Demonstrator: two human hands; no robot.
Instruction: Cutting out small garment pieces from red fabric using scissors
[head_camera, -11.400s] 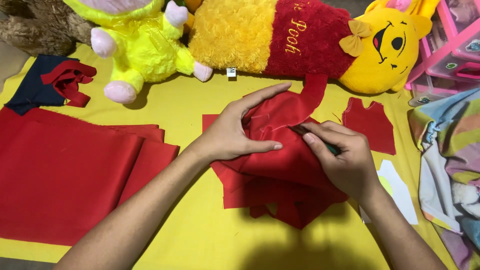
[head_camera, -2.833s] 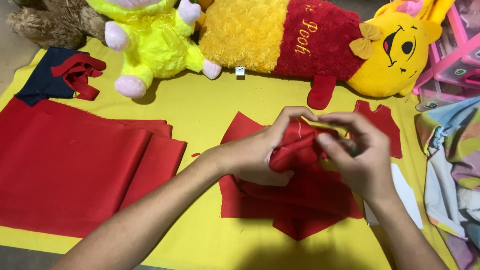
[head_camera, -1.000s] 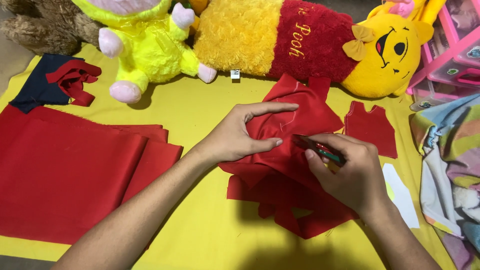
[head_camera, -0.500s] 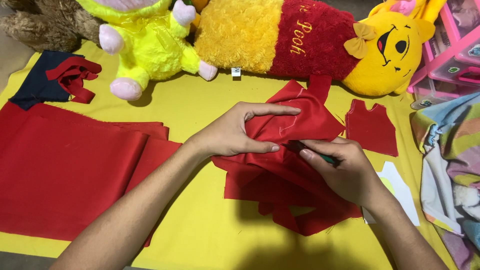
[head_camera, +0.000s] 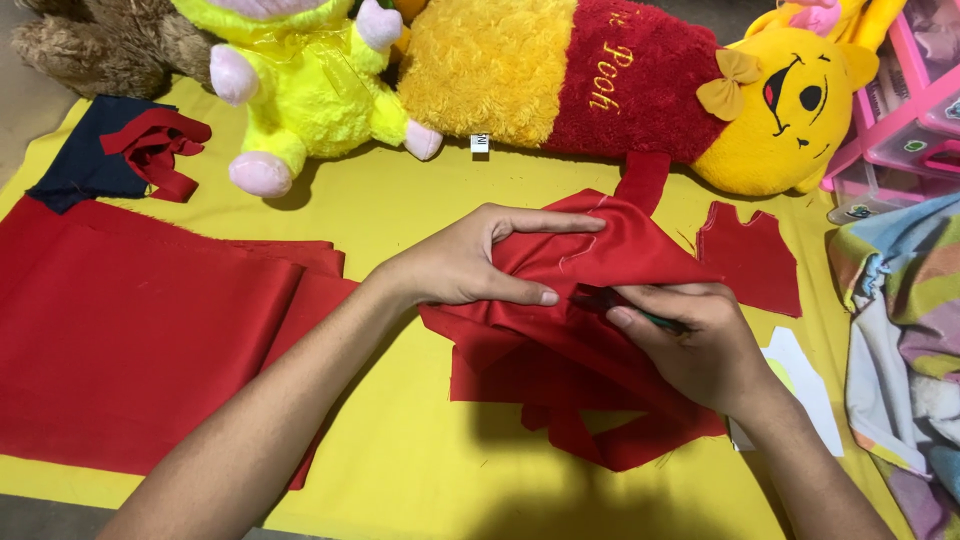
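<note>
Left hand (head_camera: 470, 265) flat, right hand (head_camera: 700, 340) pinching a marker (head_camera: 660, 320), on rumpled red cloth (head_camera: 590, 330).

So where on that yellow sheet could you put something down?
Bare yellow sheet shows between the folded red cloth and the red piece under both hands, and below the plush toys. The right side is crowded by a cut red panel and striped fabric.
</note>
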